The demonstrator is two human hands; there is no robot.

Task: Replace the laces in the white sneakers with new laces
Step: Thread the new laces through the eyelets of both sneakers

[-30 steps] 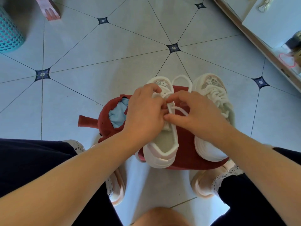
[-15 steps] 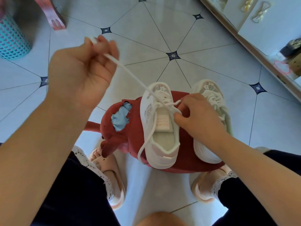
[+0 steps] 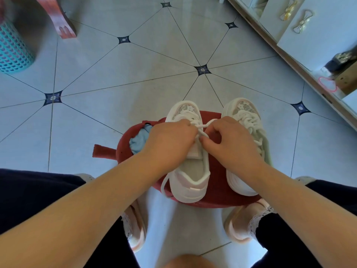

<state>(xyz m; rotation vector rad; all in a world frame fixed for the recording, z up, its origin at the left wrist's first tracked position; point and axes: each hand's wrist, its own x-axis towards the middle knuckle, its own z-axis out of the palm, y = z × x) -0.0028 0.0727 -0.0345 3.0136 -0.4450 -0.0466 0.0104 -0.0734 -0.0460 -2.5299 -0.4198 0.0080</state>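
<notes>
Two white sneakers stand side by side on a low red stool (image 3: 216, 190). The left sneaker (image 3: 190, 178) is partly laced with a white lace (image 3: 204, 161); one end trails down its left side. My left hand (image 3: 168, 144) lies over the sneaker's lacing area with its fingers curled on the lace. My right hand (image 3: 229, 144) pinches the lace just beside it, over the tongue. The right sneaker (image 3: 247, 120) is fully laced and untouched.
A light blue patch (image 3: 140, 141) shows through a tear in the stool's red cover. A teal basket (image 3: 13, 49) and a red furniture leg (image 3: 58, 18) stand at the far left. White cabinets (image 3: 301, 41) run along the right. My feet in pink slippers flank the stool.
My left hand, which had pulled the lace high up to the left, has come back down onto the left sneaker. The lace now lies slack over the shoe.
</notes>
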